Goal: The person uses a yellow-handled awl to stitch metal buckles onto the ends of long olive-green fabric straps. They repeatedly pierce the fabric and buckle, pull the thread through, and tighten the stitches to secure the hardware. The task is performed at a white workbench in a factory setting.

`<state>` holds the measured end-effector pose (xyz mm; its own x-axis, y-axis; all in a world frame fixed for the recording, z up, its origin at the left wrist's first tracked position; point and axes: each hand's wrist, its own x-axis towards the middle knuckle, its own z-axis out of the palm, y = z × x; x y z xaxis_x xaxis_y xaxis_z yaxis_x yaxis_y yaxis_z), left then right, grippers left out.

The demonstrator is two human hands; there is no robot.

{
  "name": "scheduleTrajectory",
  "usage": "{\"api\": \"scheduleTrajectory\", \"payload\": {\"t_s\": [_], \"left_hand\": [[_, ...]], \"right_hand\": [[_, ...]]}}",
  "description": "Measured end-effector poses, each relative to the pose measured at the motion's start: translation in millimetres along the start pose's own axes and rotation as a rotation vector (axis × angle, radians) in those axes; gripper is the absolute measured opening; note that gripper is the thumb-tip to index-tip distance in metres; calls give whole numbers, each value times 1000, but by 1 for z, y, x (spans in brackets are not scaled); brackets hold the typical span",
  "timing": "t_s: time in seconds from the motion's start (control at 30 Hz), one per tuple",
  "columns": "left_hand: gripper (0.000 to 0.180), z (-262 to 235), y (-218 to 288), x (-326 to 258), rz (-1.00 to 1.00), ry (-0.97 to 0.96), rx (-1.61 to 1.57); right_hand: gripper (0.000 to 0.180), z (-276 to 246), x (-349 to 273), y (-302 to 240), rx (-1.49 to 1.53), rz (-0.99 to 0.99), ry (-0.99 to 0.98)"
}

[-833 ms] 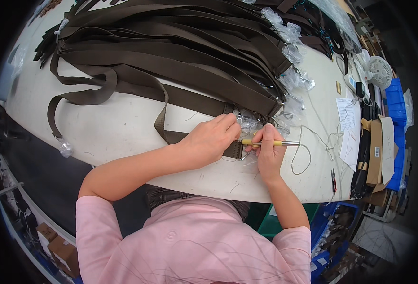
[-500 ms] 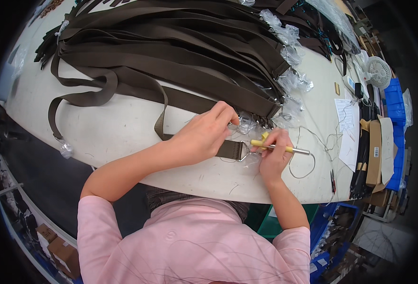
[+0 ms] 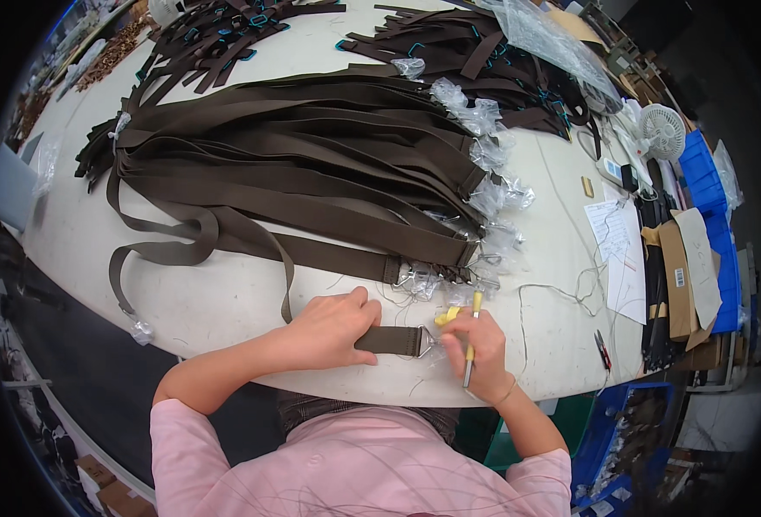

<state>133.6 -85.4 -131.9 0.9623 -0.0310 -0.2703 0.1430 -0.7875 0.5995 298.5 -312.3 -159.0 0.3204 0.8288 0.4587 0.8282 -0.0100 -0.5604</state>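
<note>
Step in hand, as it reads: work at the ring end of one dark brown strap (image 3: 387, 340), lying on the bench (image 3: 552, 366). Left hand (image 3: 329, 333) is over the strap, fingers bent across it; pinching or just pressing, can't tell. Right hand (image 3: 485, 355) has its fingers closed round a yellow-handled tool (image 3: 477, 303), steel shaft toward the bench's near edge. Metal ring (image 3: 425, 341) sits between the two sets of fingers. Strap bundle (image 3: 294, 177) lies beyond the left fingers, snips (image 3: 602, 350) well right of the right ones. Judgement: next move calls for strap steady under left fingers, shaft kept clear of the ring.
</note>
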Motion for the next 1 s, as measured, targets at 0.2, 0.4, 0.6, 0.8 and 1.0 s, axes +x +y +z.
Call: {"api": "scheduleTrajectory", "payload": {"t_s": [0.2,0.4,0.6,0.8,1.0], "left_hand": [[48,10,-8,12,425,587,364],[52,19,-13,7,636,389,450],[34,36,10,11,356,240,-34],[37,33,11,34,82,289,-537],[40,29,9,43,208,301,-341]], "right_hand": [[21,4,-13,0,-64,-71,28],[21,-5,-19,-1,-201,-236,-118],[13,-5,-19,0,-137,-166,-103],[42,-32,9,0,81,8,281],[63,-20,11,6,797,666,87]]}}
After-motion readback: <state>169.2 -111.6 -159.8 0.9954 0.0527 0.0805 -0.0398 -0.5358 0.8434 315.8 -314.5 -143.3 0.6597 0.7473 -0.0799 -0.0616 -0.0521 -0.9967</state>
